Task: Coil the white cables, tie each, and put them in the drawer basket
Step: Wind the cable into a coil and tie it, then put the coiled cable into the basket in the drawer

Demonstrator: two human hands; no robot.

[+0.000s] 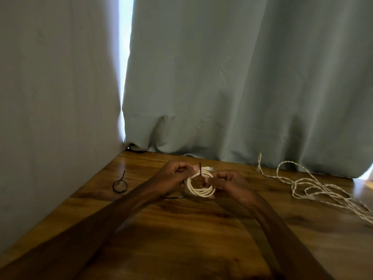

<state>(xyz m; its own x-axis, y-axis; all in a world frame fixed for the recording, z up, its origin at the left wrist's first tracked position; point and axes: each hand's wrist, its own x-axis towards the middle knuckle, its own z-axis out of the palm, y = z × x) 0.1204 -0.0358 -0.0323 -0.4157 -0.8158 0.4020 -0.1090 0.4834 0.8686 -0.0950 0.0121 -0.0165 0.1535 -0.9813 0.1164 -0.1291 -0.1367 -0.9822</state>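
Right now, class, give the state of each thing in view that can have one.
coiled cable: wound in loops, held in both hands.
black tie: wrapped round the coil's top, end sticking up.
left hand: pinches the coiled cable.
right hand: grips the coiled cable.
loose cable: uncoiled, sprawled on the table.
spare tie: looped, lying unused.
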